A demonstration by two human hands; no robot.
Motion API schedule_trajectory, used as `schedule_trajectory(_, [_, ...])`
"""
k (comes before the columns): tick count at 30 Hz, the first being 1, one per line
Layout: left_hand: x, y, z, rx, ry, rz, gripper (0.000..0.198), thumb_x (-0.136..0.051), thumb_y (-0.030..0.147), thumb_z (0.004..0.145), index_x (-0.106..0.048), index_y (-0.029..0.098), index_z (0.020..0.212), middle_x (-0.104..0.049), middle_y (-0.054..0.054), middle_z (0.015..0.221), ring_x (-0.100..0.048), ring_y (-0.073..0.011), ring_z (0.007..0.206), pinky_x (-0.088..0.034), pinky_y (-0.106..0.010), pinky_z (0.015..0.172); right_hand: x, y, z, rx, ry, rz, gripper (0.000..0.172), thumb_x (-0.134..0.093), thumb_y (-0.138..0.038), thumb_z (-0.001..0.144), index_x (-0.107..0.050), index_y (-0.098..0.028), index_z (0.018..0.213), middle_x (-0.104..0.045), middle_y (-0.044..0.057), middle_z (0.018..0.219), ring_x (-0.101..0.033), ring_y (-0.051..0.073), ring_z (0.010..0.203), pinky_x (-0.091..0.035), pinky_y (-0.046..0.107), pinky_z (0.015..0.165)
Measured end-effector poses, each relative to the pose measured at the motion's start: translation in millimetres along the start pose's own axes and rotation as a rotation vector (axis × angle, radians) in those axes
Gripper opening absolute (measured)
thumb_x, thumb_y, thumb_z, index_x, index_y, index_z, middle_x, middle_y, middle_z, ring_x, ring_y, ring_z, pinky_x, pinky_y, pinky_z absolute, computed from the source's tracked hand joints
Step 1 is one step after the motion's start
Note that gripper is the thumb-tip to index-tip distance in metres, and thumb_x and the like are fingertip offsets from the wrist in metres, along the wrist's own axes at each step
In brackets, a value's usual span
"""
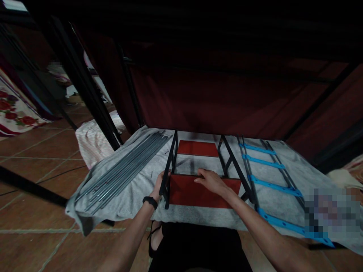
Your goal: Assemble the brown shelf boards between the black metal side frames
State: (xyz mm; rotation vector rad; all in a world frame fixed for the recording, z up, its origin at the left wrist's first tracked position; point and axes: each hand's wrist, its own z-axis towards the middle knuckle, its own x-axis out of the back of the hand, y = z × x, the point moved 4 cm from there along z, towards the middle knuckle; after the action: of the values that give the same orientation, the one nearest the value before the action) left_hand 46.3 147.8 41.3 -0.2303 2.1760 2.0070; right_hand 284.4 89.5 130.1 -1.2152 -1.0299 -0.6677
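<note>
In front of me a small rack with a black metal frame (234,162) and two red boards stands on a grey cloth. My left hand (159,187), a black band at its wrist, grips the near left end of the frame; its fingertips are partly hidden behind the metal. Across the top edge of the near red board (195,192) lies my right hand (211,180), its fingers curled over that edge. The far red board (197,148) sits between the two black sides, apart from both hands.
Left of the rack lies a bundle of thin grey metal rods (127,172). To the right are dark rails joined by several blue crosspieces (275,185). Black posts (76,79) and a dark red curtain (210,102) surround the cloth-covered surface (138,196). Below is a tiled floor (31,204).
</note>
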Motion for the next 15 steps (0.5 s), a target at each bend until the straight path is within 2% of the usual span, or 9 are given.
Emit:
schedule_trajectory(3, [5.3,10,-16,0.054,0.012,-0.106,0.039,-0.072,0.046,0.073,-0.071,0.014,0.095,-0.073,-0.009,0.093,-0.067,-0.0223,0.092,-0.052,-0.029,0.079,-1,1,3,-0.019,0.022,-0.014,0.019,-0.059,-0.041,0.089,-0.059,-0.023,0.096,-0.068,0.002,0.089,-0.062,0.018,0.081,-0.033,0.026,0.066])
schedule_trajectory(6, [8.6,23,-35,0.148,-0.096,-0.263,0.055,-0.059,0.062,0.079,-0.07,0.012,0.102,-0.072,-0.013,0.104,-0.067,-0.0242,0.099,-0.053,-0.032,0.085,-3,2,7,-0.013,0.007,-0.04,0.02,-0.058,-0.042,0.09,-0.059,-0.023,0.098,-0.068,0.002,0.089,-0.063,0.02,0.082,-0.035,0.027,0.068])
schedule_trajectory(9, [12.0,36,-46,0.172,-0.128,-0.277,0.063,-0.053,0.068,0.081,-0.068,0.011,0.104,-0.071,-0.014,0.106,-0.066,-0.0263,0.101,-0.055,-0.035,0.087,-4,0,10,0.053,-0.003,-0.043,0.022,-0.058,-0.042,0.09,-0.059,-0.022,0.1,-0.069,0.003,0.092,-0.064,0.021,0.084,-0.037,0.028,0.069])
schedule_trajectory(12, [11.1,44,-47,0.135,-0.084,-0.169,0.062,-0.059,0.064,0.079,-0.062,0.017,0.12,-0.069,-0.012,0.111,-0.065,-0.0271,0.106,-0.053,-0.04,0.093,-1,-2,10,0.102,0.0,-0.043,0.025,-0.058,-0.041,0.09,-0.059,-0.021,0.103,-0.07,0.006,0.098,-0.065,0.023,0.088,-0.041,0.029,0.071])
schedule_trajectory(15, [10.2,54,-41,0.008,-0.001,0.141,0.074,-0.065,0.057,0.078,-0.042,0.028,0.141,-0.06,-0.01,0.129,-0.059,-0.0273,0.119,-0.046,-0.044,0.103,3,0,7,0.173,-0.048,-0.058,0.024,-0.057,-0.036,0.088,-0.06,-0.021,0.107,-0.07,0.007,0.102,-0.065,0.023,0.091,-0.044,0.031,0.075])
